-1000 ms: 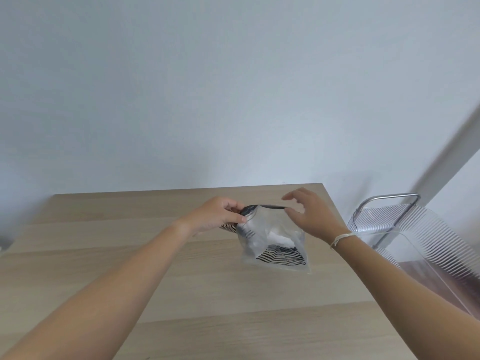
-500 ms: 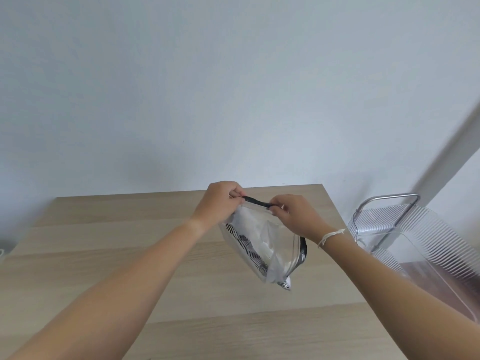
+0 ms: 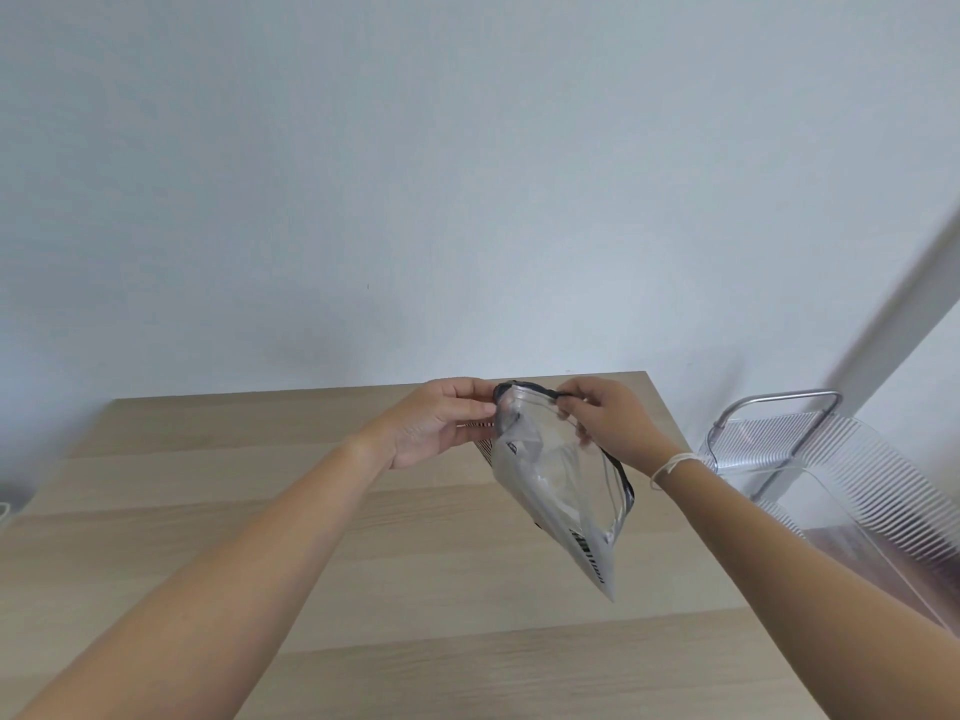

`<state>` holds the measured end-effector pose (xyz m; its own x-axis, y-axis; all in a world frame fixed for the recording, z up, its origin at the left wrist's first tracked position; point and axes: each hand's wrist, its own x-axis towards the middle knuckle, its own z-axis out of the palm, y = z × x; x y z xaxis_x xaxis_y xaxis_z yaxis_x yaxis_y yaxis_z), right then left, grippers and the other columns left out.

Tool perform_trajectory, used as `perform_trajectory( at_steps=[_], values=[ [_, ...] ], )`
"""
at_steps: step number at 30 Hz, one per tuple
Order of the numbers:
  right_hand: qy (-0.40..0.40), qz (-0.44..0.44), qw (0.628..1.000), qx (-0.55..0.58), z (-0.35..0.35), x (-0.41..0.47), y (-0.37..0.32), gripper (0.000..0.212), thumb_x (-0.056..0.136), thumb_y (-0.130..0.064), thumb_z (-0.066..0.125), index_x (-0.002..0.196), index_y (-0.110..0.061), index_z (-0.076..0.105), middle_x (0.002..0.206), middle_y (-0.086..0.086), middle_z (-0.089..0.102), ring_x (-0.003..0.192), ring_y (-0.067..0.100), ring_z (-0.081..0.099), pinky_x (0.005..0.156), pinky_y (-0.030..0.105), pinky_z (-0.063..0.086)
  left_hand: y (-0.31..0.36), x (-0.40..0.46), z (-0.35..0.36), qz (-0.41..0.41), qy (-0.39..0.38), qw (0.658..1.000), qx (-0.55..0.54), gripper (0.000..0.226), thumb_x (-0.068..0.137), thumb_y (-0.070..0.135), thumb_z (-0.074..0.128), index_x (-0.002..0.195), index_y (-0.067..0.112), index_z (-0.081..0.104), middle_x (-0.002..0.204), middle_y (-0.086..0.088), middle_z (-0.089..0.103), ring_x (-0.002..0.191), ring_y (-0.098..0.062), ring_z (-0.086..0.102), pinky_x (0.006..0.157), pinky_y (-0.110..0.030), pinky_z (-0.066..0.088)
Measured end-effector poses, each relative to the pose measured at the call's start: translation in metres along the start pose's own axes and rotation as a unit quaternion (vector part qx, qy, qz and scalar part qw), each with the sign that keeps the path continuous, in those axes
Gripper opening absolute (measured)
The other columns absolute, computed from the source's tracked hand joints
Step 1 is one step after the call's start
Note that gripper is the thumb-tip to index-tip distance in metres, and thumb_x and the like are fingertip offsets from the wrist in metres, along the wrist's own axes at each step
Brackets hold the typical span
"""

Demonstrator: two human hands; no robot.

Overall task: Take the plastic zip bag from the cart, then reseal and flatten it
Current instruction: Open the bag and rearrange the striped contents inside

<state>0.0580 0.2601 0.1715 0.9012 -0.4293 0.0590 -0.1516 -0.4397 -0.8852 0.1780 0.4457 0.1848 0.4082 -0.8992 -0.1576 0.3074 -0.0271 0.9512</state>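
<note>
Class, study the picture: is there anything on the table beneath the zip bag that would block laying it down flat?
Nothing visible: both hands hold the zip bag above bare table; the cart stands off its right edge.

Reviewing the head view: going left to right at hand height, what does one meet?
Bare part of the light wooden table → left hand → clear plastic zip bag with a dark zip strip → right hand → white string bracelet on the right wrist → clear ribbed plastic cart with a metal handle.
</note>
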Motion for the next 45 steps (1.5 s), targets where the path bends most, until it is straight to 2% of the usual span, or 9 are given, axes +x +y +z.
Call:
perform_trajectory(
  at_steps=[8, 12, 15, 21, 26, 30, 35, 40, 45],
  values=[
    [-0.021, 0.012, 1.000, -0.017, -0.003, -0.004, 0.002, 0.021, 0.087, -0.009, 0.052, 0.072, -0.021, 0.062, 0.067, -0.004, 0.060, 0.044, 0.008, 0.048, 0.048, 0.020, 0.046, 0.003, 0.004, 0.000, 0.019, 0.114, 0.987, 0.113, 0.013, 0.077, -0.001, 0.066, 0.083, 0.011, 0.070, 0.074, 0.002, 0.070, 0.070, -0.009, 0.065, 0.066, -0.021, 0.056],
    [-0.003, -0.007, 0.998, -0.055, -0.006, -0.006, 0.000, 0.016, 0.087, -0.013, 0.053, 0.076, -0.019, 0.063, 0.068, -0.007, 0.062, 0.046, 0.002, 0.049, 0.044, 0.012, 0.043, 0.008, 0.007, 0.001, 0.070, 0.249, 0.927, 0.271, 0.019, 0.072, -0.002, 0.064, 0.070, 0.016, 0.070, 0.059, 0.010, 0.067, 0.054, -0.004, 0.061, 0.053, -0.017, 0.053],
    [-0.006, -0.022, 0.995, -0.092, -0.006, -0.006, -0.003, 0.015, 0.088, -0.013, 0.053, 0.079, -0.018, 0.064, 0.068, -0.009, 0.062, 0.054, 0.014, 0.051, 0.054, 0.026, 0.049, 0.010, 0.009, 0.005, 0.112, 0.294, 0.886, 0.340, 0.024, 0.072, -0.003, 0.060, 0.063, 0.018, 0.068, 0.060, 0.007, 0.067, 0.049, -0.006, 0.059, 0.050, -0.020, 0.053],
    [0.017, -0.032, 0.995, -0.093, -0.014, -0.006, -0.005, 0.018, 0.087, -0.015, 0.054, 0.075, -0.027, 0.062, 0.067, -0.011, 0.062, 0.042, 0.002, 0.049, 0.045, 0.010, 0.039, 0.022, 0.006, 0.002, 0.025, 0.170, 0.930, 0.324, 0.015, 0.078, 0.019, 0.062, 0.084, 0.028, 0.072, 0.073, 0.009, 0.064, 0.066, 0.001, 0.062, 0.058, -0.017, 0.053],
    [-0.019, -0.083, 0.986, -0.145, -0.006, -0.002, -0.016, 0.015, 0.085, -0.015, 0.056, 0.082, -0.023, 0.068, 0.073, -0.006, 0.064, 0.057, 0.011, 0.047, 0.057, 0.022, 0.038, 0.025, 0.012, 0.011, 0.042, 0.104, 0.895, 0.433, 0.011, 0.074, 0.032, 0.072, 0.080, 0.040, 0.069, 0.077, 0.021, 0.066, 0.063, 0.015, 0.057, 0.059, -0.001, 0.040],
    [-0.003, -0.092, 0.986, -0.140, -0.004, -0.002, -0.020, 0.011, 0.084, -0.022, 0.058, 0.088, -0.023, 0.069, 0.082, -0.008, 0.066, 0.069, 0.016, 0.056, 0.066, 0.023, 0.043, 0.019, 0.015, 0.015, 0.091, 0.148, 0.843, 0.509, 0.007, 0.077, 0.027, 0.068, 0.076, 0.023, 0.073, 0.061, 0.021, 0.063, 0.058, 0.013, 0.055, 0.054, -0.004, 0.039],
    [0.015, -0.059, 0.982, -0.180, -0.009, -0.014, -0.005, 0.017, 0.083, -0.025, 0.060, 0.099, -0.021, 0.064, 0.092, -0.005, 0.064, 0.081, 0.016, 0.058, 0.074, 0.030, 0.046, 0.022, 0.012, 0.008, 0.141, 0.224, 0.827, 0.497, 0.011, 0.079, 0.022, 0.066, 0.083, 0.018, 0.076, 0.070, 0.021, 0.063, 0.067, 0.017, 0.056, 0.061, 0.000, 0.039],
    [0.087, 0.013, 0.993, -0.082, -0.015, -0.026, 0.012, 0.018, 0.086, -0.023, 0.058, 0.070, -0.016, 0.061, 0.058, -0.005, 0.055, 0.052, 0.009, 0.045, 0.045, 0.011, 0.034, 0.023, 0.010, 0.001, 0.118, 0.262, 0.826, 0.486, 0.014, 0.081, 0.014, 0.062, 0.081, 0.017, 0.075, 0.073, 0.014, 0.065, 0.069, 0.008, 0.057, 0.059, -0.003, 0.040],
    [0.086, -0.009, 0.995, -0.043, -0.017, -0.021, -0.010, 0.020, 0.085, -0.021, 0.060, 0.067, -0.013, 0.060, 0.056, -0.004, 0.050, 0.052, 0.009, 0.040, 0.049, 0.016, 0.031, 0.019, 0.007, 0.000, 0.057, 0.233, 0.809, 0.536, 0.020, 0.078, 0.030, 0.062, 0.097, 0.033, 0.067, 0.088, 0.019, 0.062, 0.081, -0.004, 0.057, 0.069, -0.023, 0.040]
  ],
)
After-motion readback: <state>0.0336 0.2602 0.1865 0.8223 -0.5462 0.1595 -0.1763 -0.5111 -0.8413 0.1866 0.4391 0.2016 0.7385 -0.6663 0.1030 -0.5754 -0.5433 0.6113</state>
